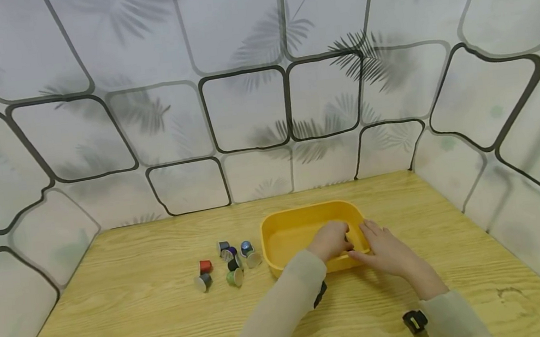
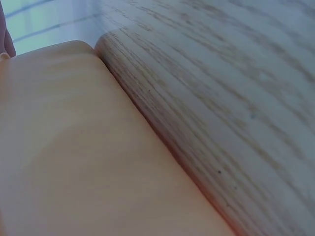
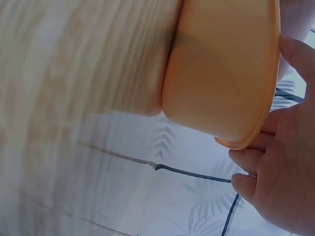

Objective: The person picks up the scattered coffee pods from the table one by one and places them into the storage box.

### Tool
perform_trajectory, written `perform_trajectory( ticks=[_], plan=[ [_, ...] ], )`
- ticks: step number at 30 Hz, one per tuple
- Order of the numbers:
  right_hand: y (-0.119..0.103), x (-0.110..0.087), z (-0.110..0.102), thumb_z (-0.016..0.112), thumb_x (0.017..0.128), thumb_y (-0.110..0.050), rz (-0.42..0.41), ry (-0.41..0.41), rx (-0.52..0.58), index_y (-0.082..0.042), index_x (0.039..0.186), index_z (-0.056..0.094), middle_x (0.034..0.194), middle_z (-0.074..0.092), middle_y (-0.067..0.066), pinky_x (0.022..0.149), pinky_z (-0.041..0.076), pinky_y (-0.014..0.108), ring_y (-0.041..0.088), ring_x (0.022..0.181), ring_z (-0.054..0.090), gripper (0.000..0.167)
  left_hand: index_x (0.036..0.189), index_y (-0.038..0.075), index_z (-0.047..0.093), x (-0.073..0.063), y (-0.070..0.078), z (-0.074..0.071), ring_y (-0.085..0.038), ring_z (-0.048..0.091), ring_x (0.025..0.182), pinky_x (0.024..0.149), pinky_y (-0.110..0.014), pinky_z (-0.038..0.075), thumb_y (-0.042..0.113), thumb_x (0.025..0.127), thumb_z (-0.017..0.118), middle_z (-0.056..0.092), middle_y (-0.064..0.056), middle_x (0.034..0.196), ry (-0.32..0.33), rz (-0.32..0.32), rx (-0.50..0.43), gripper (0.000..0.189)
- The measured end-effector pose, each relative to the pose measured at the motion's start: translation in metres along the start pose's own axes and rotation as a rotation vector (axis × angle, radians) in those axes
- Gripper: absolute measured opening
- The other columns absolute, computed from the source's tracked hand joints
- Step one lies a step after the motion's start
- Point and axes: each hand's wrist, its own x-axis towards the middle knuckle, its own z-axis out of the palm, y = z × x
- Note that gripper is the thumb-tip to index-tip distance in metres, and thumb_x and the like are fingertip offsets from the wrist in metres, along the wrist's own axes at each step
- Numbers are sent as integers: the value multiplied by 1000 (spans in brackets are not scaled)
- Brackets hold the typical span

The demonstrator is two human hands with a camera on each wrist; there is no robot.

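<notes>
Several capsules point(image 1: 234, 263) show only in the head view, right grip point(image 1: 386, 250) spread against the tray point(image 1: 287, 237), left grip point(image 1: 329, 241) curled, contents unclear.

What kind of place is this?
Probably an indoor corner set up for tabletop activities: there's a wood-grain table, leaf-patterned walls or curtains around it, and a yellow tray beside small colourful pods.

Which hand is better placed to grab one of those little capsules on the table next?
Probably the left hand: over the yellow tray, it is nearer the capsules, which lie left of that tray. The right hand is farther away, touching the tray's right end.
</notes>
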Motion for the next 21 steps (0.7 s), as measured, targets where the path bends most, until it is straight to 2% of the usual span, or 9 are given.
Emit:
perform_trajectory(
  ticks=[13,21],
  plan=[
    [-1,0,-1,46,85,-53,1,1,-5,16,129,29,134,24,33,98,17,55,43,124,22,84,107,9,61,3,-1,3,-10,57,87,70,-21,47,25,82,63,61,-1,100,-43,-23,-4,29],
    [-1,0,-1,46,85,-53,9,-4,1,16,129,28,135,23,33,99,16,55,43,124,21,84,109,8,60,3,0,3,-11,57,89,72,-21,47,24,84,62,61,-2,102,-39,-17,4,29]
  ],
)
